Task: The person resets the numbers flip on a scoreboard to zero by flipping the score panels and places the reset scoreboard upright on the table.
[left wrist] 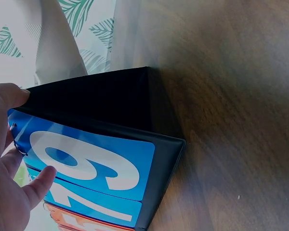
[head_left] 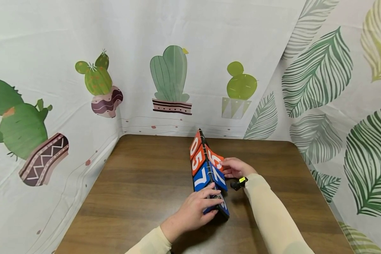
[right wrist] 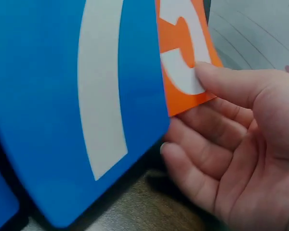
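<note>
A tent-shaped flip scoreboard (head_left: 206,153) with a black frame stands on the table, its ridge running away from me. Ringed number cards hang on both slopes, orange at the far end, blue nearer. My left hand (head_left: 195,210) grips the near end of the ridge, its fingers spread over the top. In the left wrist view, one fingertip touches the near blue card (left wrist: 86,159). On the right slope, my right hand (head_left: 236,167) pinches the lower edge of an orange card (right wrist: 180,103) between thumb and fingers. That card is lifted outward beside a blue card (right wrist: 43,96).
The brown wooden table (head_left: 139,183) extends on both sides of the scoreboard. Behind it hangs a white curtain (head_left: 209,35) printed with cacti, with leaf-patterned cloth (head_left: 317,77) on the right. A black wrist device (head_left: 239,183) with a yellow mark sits on the right wrist.
</note>
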A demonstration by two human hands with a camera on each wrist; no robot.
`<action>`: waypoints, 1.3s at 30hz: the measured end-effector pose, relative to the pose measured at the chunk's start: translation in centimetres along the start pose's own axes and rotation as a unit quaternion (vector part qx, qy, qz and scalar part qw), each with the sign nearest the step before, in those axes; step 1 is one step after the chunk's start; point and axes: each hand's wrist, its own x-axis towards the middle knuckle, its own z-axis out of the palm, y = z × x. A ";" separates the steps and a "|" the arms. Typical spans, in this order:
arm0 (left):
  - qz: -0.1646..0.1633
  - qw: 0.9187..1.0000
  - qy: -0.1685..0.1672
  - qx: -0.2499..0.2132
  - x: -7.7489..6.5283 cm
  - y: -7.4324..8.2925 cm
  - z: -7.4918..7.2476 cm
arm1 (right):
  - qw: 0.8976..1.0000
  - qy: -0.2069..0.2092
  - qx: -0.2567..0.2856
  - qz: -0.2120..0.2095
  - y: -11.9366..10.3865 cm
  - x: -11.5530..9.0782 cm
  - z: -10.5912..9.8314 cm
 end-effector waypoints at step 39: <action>-0.003 1.000 -0.007 -0.007 0.1 0.2 -0.1 | 0.988 0.065 0.042 -0.131 -7.9 -5.5 -0.7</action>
